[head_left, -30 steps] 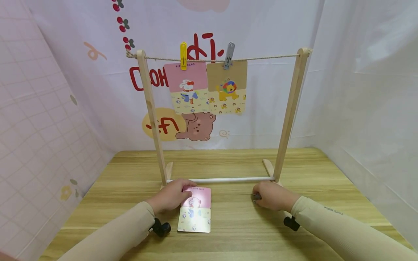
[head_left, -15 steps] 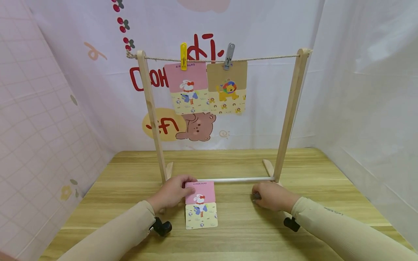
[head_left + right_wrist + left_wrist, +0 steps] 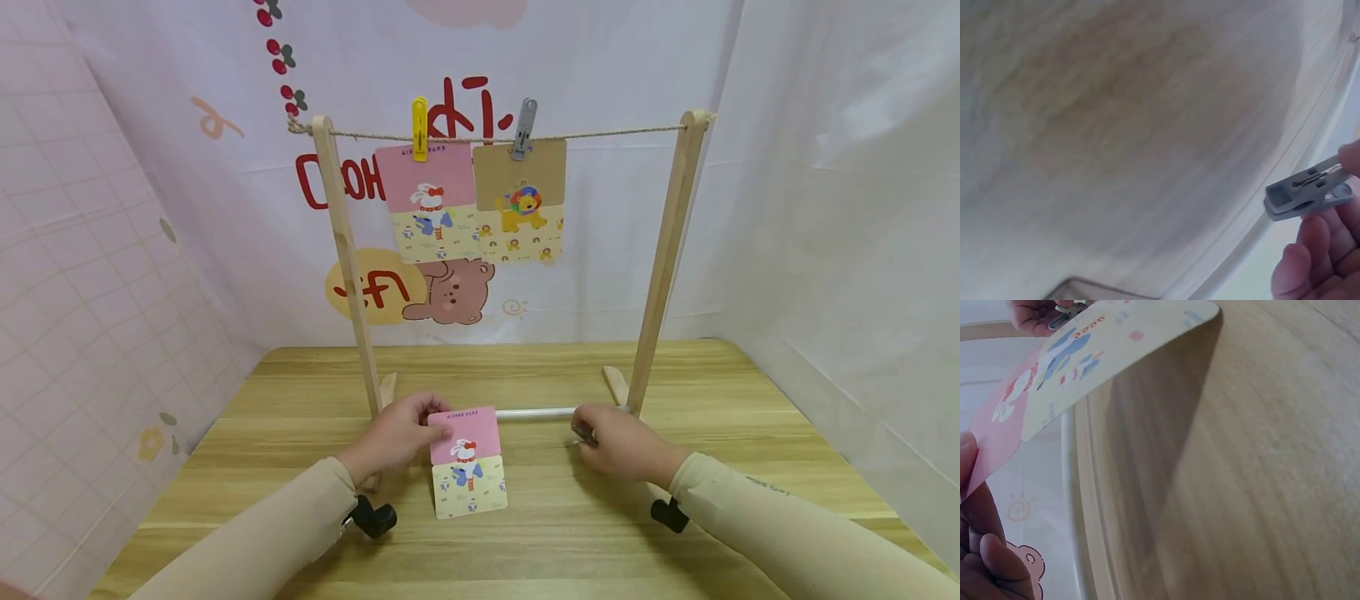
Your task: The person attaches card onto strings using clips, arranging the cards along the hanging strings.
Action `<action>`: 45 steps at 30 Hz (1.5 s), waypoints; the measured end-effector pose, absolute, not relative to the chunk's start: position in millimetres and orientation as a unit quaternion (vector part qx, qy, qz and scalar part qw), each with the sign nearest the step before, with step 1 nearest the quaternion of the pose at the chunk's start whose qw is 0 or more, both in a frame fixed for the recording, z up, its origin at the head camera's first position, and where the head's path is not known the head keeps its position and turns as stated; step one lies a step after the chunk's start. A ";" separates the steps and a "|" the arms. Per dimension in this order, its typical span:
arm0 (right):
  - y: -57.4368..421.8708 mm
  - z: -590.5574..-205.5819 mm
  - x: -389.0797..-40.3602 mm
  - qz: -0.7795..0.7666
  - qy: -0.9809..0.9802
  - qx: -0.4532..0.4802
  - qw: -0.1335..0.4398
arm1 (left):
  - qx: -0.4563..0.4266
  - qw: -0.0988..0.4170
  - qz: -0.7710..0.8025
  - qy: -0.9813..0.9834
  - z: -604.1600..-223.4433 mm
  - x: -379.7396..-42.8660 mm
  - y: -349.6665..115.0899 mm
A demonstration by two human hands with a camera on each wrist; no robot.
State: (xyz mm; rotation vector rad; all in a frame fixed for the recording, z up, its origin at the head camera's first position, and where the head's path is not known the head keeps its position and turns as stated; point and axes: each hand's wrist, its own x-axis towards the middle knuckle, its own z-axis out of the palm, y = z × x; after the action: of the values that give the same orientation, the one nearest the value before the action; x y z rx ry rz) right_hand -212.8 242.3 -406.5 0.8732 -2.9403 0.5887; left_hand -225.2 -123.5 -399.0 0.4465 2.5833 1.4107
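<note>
My left hand (image 3: pixel 401 433) pinches the upper left corner of a pink and cream rabbit card (image 3: pixel 468 475) between thumb and fingers. In the left wrist view the card (image 3: pixel 1079 369) is lifted off the table and throws a shadow on the wood. My right hand (image 3: pixel 622 443) holds a grey clothespin (image 3: pixel 1307 192) by its handle end, thumb on one side and fingers on the other; its jaws point away from the hand. On the rope (image 3: pixel 600 135) hang a similar rabbit card (image 3: pixel 431 204) under a yellow clothespin (image 3: pixel 420 129) and a tan lion card (image 3: pixel 520 200) under another grey clothespin (image 3: pixel 525 129).
A wooden frame with a left post (image 3: pixel 347 250) and right post (image 3: pixel 667 258) carries the rope. A white rod (image 3: pixel 536 413) joins the posts low down, just behind my hands. The wooden table (image 3: pixel 525 550) lies beneath; a printed curtain (image 3: pixel 600 250) hangs behind.
The rabbit card has risen off the table and shifted rightward and away in my left hand. My right hand has lifted slightly with the grey clothespin.
</note>
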 end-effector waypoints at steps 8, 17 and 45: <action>240.9 -404.5 -215.1 0.227 -0.934 0.274 0.043 | 0.158 0.088 0.491 0.852 -394.9 -226.9 -123.1; 239.6 -398.0 -217.2 0.268 -0.920 0.279 0.064 | 0.170 0.082 0.504 0.843 -391.5 -228.8 -122.9; 238.2 -369.5 -215.7 0.310 -0.889 0.290 0.173 | 0.174 -0.005 0.525 0.833 -365.9 -230.9 -103.5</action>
State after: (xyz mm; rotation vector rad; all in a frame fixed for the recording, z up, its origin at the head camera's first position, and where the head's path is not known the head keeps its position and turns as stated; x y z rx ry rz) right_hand -215.7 238.2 -369.5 0.8214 -2.5213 0.8798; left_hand -230.9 -103.5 -365.9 0.5496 2.6245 1.6542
